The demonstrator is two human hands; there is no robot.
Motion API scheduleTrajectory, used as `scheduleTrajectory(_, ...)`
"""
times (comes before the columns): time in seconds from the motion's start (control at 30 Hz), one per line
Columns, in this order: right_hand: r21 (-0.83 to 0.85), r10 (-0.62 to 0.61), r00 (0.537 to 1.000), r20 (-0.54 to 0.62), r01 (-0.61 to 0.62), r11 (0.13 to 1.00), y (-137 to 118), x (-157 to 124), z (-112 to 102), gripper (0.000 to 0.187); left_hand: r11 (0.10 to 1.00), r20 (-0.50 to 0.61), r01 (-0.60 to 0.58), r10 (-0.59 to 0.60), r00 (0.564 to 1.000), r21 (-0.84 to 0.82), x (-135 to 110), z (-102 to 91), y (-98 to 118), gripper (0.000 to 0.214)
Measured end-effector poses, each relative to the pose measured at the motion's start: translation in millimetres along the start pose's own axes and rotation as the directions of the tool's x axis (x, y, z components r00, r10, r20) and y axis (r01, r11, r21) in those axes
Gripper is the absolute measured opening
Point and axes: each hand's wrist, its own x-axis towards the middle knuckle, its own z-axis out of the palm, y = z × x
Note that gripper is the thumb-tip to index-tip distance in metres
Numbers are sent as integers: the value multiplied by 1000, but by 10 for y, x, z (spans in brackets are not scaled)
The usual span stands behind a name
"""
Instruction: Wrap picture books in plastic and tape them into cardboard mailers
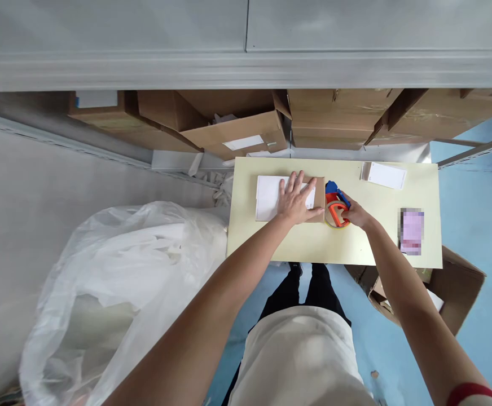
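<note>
My left hand (297,202) lies with spread fingers on top of a small cardboard box (320,194). A white label or sheet (267,197) covers much of the box's upper face, partly hidden under the hand. At the box's right end, my right hand (355,214) is wrapped round an orange and blue tape dispenser (335,211) with a roll of tape in it. The dispenser is against or very near the box's right edge; whether tape is stuck to the box I cannot tell. Both rest over a pale yellow table (381,242).
On the table's right lie a white-labelled packet (385,175) and a blurred pink item (412,230). Large cartons (237,132) line the shelf behind. A big clear plastic bag (144,270) stands left of the table, an open cardboard box (461,287) at the lower right.
</note>
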Motion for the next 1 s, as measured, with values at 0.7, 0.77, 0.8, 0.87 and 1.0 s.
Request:
scheduleTrajectory(0.7,-601,-109,979,174,193,776,-259,-1304,735,76,953,85,4,23,996,-304,-49,-230,-240,74)
scheduleTrajectory(0.77,-465,-187,978,93,208,861,-260,-1424,562,80,896,15,7,0,1000,-443,-193,-319,-341,66)
scheduleTrajectory(0.8,-404,-232,971,59,236,884,-268,-1463,505,82,861,-43,2,-27,999,-509,-301,-355,-363,66)
scheduleTrajectory(0.87,-328,-331,944,6,314,891,-303,-1506,464,87,767,-155,15,-148,977,-642,-572,-403,-319,65)
scheduleTrajectory(1.0,-419,-572,815,-93,489,765,-496,-1524,554,94,490,-151,45,-352,924,-871,-1128,-428,108,48)
